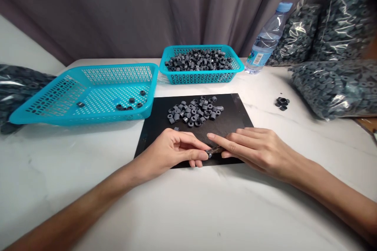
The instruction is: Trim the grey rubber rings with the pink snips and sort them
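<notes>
Part (209, 155) in left hand (173, 148): small, dark gray (partly hidden).

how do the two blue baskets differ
The left basket holds only a few dark parts, while the right basket is heaped with them. The left basket looks larger and nearer; the right basket looks smaller and sits farther back. Both are blue with perforated walls.

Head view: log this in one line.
left hand: pinching small grey piece; right hand: holding slim metallic tool at it; black rectangular mat: pile of grey cylindrical pieces
</notes>
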A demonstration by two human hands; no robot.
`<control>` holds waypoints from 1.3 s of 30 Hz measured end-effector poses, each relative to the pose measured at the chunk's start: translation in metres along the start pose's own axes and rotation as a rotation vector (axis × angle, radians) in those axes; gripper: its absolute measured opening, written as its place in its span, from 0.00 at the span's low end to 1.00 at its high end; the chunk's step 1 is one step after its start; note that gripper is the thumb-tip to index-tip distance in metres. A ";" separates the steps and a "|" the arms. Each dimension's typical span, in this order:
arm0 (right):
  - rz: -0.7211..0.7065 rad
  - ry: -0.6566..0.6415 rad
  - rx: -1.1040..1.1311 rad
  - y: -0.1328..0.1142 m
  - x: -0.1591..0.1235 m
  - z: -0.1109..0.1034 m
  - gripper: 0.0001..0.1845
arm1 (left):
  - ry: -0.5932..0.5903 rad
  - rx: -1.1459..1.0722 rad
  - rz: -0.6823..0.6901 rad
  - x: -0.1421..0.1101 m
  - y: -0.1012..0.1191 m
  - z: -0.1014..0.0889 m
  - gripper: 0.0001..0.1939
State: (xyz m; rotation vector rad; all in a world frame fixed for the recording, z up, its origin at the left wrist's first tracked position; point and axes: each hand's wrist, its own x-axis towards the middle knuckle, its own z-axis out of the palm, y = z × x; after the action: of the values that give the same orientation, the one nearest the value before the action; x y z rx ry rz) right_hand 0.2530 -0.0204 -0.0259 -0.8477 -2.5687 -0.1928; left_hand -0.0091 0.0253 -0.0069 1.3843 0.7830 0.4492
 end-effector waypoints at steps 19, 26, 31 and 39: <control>0.028 0.062 0.056 0.005 -0.002 -0.002 0.22 | -0.023 0.020 0.009 0.001 0.000 -0.002 0.06; 0.067 0.080 0.064 0.012 0.000 -0.001 0.19 | -0.001 0.076 0.000 0.001 0.000 -0.001 0.07; 0.101 0.051 0.071 0.013 -0.003 0.002 0.20 | -0.004 0.074 0.012 0.002 -0.002 -0.001 0.08; 0.252 0.099 0.270 0.005 -0.001 0.003 0.17 | 0.010 0.062 -0.004 -0.002 -0.003 -0.001 0.09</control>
State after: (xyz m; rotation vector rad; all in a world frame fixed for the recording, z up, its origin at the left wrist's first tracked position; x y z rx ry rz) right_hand 0.2556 -0.0165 -0.0290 -1.0162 -2.3024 0.1786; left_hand -0.0114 0.0243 -0.0094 1.4390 0.8132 0.4324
